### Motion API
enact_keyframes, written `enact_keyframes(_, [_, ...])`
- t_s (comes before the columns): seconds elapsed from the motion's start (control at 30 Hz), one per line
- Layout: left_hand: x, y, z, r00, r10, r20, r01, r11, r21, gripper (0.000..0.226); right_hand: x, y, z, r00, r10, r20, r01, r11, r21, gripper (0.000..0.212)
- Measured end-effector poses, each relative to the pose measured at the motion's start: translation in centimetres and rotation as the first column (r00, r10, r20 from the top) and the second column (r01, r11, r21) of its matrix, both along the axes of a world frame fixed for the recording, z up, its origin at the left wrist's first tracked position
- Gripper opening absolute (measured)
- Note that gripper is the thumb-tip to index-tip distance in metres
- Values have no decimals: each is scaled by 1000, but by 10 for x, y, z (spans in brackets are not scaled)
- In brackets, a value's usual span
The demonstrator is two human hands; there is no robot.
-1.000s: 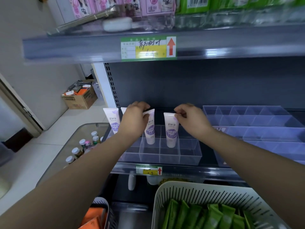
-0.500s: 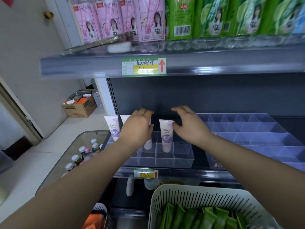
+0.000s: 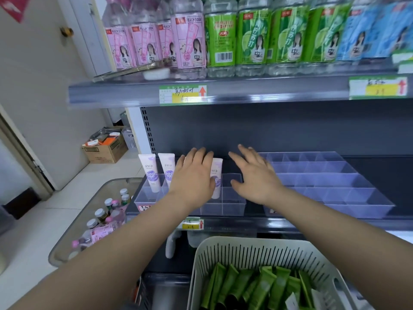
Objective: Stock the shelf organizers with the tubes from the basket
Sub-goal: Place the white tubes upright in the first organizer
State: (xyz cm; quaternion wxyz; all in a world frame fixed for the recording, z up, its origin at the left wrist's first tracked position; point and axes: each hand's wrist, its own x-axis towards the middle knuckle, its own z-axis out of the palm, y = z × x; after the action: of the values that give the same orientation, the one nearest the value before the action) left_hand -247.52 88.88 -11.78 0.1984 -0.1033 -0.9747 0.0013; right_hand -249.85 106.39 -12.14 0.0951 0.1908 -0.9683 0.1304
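White-and-purple tubes stand upright in a clear organizer on the middle shelf: two at the left and one partly behind my left hand. That hand hovers in front of the organizer with straight fingers and holds nothing. My right hand is spread flat just right of the tubes, also holding nothing. A white slotted basket at the bottom holds several green tubes.
Larger bluish organizers with vacant compartments fill the shelf's right side. Soda bottles line the upper shelf. A clear tray of small bottles sits at lower left; a cardboard box stands on the floor.
Both hands let go of the tubes they were setting into the organizer and opened. They have drawn back slightly, and the view has tilted upward.
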Motion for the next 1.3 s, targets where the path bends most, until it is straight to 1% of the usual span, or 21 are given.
enact_keyframes(0.07, [9, 8, -3, 1000, -9, -12, 9, 1000, -5, 63, 9, 6, -5, 1000, -3, 4, 2, 999, 37, 77])
enact_keyframes(0.17, [22, 19, -9, 1000, -18, -12, 18, 1000, -6, 63, 22, 14, -13, 1000, -13, 14, 12, 999, 51, 80])
enact_keyframes(0.27, [34, 28, -18, 999, -29, 31, 28, 999, 32, 66, 35, 23, -23, 999, -10, 41, 8, 998, 57, 80])
enact_keyframes(0.43, [57, 42, -39, 997, -42, 66, 41, 999, 11, 70, 61, 38, -42, 998, -11, 61, 7, 998, 66, 82])
enact_keyframes(0.57, [75, 55, -62, 993, -61, 97, 57, 998, 39, 70, 84, 48, -59, 997, -13, 79, 8, 998, 57, 84])
enact_keyframes(0.7, [88, 67, -87, 981, -84, 174, 77, 996, 48, 70, 102, 60, -77, 992, -3, 128, -6, 998, 66, 84])
enact_keyframes(0.87, [105, 79, -119, 962, -114, 249, 109, 993, 35, 71, 116, 79, -102, 978, -12, 210, -14, 993, 120, 86])
enact_keyframes(1.07, [118, 86, -156, 933, -146, 329, 132, 989, 67, 68, 128, 98, -141, 955, -31, 297, -2, 994, 109, 82])
enact_keyframes(1.23, [125, 81, -190, 897, -149, 415, 133, 989, 68, 65, 133, 108, -172, 927, -43, 373, -5, 992, 126, 83])
enact_keyframes(1.3, [126, 77, -202, 870, -160, 466, 130, 987, 96, 63, 132, 111, -182, 912, -45, 409, -7, 992, 124, 84])
